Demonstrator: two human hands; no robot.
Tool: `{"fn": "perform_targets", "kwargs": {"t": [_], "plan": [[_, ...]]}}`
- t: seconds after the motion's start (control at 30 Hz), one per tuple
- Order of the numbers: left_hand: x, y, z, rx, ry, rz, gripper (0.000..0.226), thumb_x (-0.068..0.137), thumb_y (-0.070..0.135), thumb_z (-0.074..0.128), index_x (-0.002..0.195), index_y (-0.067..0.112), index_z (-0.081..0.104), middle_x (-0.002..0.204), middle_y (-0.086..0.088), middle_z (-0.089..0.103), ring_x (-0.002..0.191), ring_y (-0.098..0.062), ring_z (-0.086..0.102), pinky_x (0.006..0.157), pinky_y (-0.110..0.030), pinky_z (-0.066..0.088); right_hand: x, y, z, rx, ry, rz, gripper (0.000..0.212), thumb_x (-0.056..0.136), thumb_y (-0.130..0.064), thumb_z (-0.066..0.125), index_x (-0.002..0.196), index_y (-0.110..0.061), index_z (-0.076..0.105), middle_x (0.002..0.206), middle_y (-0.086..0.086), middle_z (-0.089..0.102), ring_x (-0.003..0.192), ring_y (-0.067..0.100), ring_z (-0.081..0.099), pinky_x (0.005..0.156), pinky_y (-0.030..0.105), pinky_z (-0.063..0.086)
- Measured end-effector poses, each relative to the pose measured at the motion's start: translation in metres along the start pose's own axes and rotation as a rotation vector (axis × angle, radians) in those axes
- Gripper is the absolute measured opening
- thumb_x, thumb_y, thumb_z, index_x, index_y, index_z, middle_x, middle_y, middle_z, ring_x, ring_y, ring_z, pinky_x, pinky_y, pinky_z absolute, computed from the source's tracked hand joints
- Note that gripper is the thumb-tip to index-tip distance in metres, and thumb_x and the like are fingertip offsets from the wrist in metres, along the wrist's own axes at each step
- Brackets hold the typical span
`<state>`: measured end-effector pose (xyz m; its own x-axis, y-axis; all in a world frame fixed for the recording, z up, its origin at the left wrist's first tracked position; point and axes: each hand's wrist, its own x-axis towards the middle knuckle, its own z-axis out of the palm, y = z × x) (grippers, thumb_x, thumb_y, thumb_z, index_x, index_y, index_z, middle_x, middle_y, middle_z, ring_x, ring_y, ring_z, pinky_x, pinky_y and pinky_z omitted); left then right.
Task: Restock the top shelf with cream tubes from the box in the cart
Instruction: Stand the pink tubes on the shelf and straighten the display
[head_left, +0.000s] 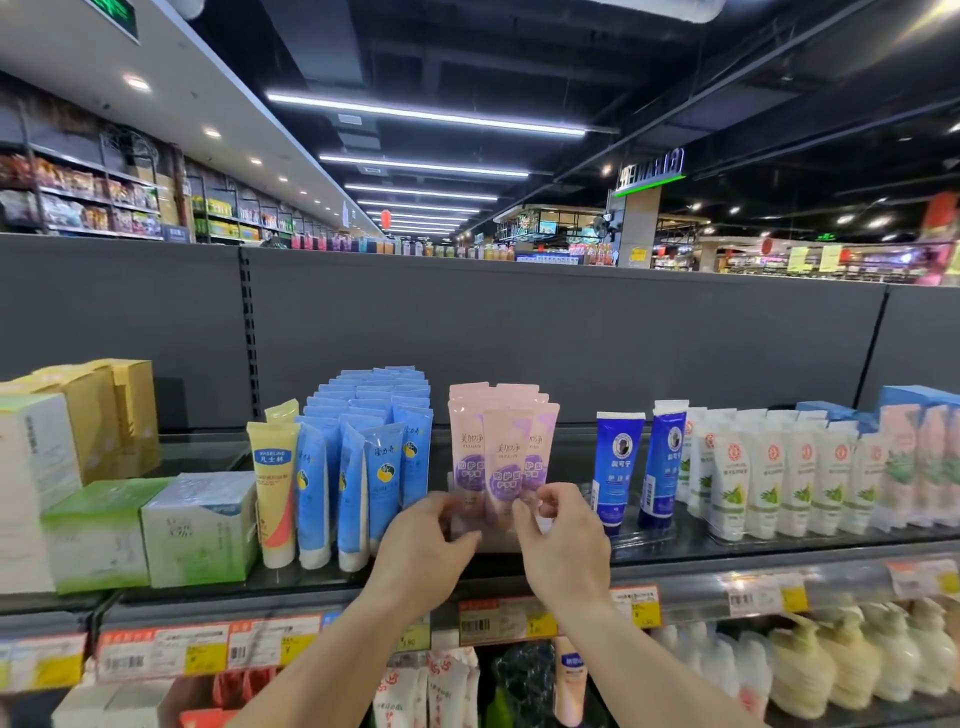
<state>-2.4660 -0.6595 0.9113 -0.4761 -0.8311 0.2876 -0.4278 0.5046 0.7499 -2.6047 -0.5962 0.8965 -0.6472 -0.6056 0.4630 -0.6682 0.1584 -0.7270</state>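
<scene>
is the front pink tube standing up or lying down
Standing up: the front pink tube stands cap-down, crimped end up, both hands at its base.

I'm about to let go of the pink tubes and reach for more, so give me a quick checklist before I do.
1. Front pink tube upright, cap down: ok.
2. Left hand and right hand both at the tube bases: ok.
3. Pink row clear of the light blue tubes: ok.
4. Gap kept to the dark blue tubes: ok.
5. Tubes seated on the top shelf: cannot tell, hands hide the bases.
6. Box and cart within reach: cannot tell, out of view.
</scene>
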Motion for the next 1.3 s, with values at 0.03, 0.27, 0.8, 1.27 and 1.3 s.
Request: {"fn": "perform_targets", "kwargs": {"t": [0.03, 0.27, 0.8, 1.27, 1.3], "plan": [[0.0, 0.002, 0.0, -0.031, 0.005, -0.011, 0.047, 0.089, 0.028, 0.065, 0.134, 0.028, 0.05, 0.115, 0.016, 0.059, 0.104, -0.001, 0.053, 0.087, -0.017, 0.043, -0.001, 0.002, 0.0, 0.009, 0.005, 0.004, 0.021, 0.089, -0.042, 0.064, 0.106, -0.033, 0.054, 0.101, -0.013, 0.061, 0.094, 0.006, 0.057, 0.085, 0.035, 0.054], [0.012, 0.008, 0.006, -0.074, -0.074, -0.009, 0.04, 0.092, 0.025, 0.061, 0.122, 0.04, 0.04, 0.111, 0.025, 0.055, 0.092, 0.005, 0.051, 0.08, -0.016, 0.038, -0.001, 0.008, 0.002, -0.023, -0.081, -0.03, 0.021, 0.094, -0.03, 0.061, 0.115, -0.033, 0.061, 0.102, -0.016, 0.062, 0.101, 0.007, 0.057, 0.09, 0.032, 0.054], [0.016, 0.001, 0.008, -0.09, -0.062, -0.045, 0.031, 0.092, 0.02, 0.058, 0.109, 0.042, 0.046, 0.108, 0.018, 0.06, 0.103, -0.005, 0.055, 0.082, -0.021, 0.039, 0.015, 0.005, -0.002, -0.129, -0.077, 0.026, 0.016, 0.097, -0.032, 0.055, 0.109, -0.025, 0.063, 0.102, -0.007, 0.066, 0.088, 0.006, 0.054, 0.077, 0.024, 0.051], [-0.002, 0.006, 0.02, 0.203, 0.047, 0.095, 0.036, 0.096, 0.036, 0.054, 0.131, 0.028, 0.058, 0.128, 0.012, 0.05, 0.102, -0.003, 0.047, 0.09, -0.018, 0.04, -0.001, 0.015, 0.002, -0.141, -0.077, -0.142, 0.027, 0.094, -0.031, 0.06, 0.12, -0.026, 0.068, 0.121, -0.009, 0.06, 0.103, 0.001, 0.038, 0.094, 0.018, 0.037], [-0.001, 0.005, 0.02, 0.203, 0.046, 0.09, 0.036, 0.096, 0.036, 0.054, 0.13, 0.028, 0.059, 0.129, 0.012, 0.051, 0.104, -0.003, 0.048, 0.091, -0.018, 0.04, -0.001, 0.016, 0.002, -0.144, -0.075, -0.141, 0.028, 0.094, -0.031, 0.06, 0.121, -0.026, 0.068, 0.122, -0.009, 0.059, 0.104, 0.001, 0.038, 0.095, 0.018, 0.038]]}}
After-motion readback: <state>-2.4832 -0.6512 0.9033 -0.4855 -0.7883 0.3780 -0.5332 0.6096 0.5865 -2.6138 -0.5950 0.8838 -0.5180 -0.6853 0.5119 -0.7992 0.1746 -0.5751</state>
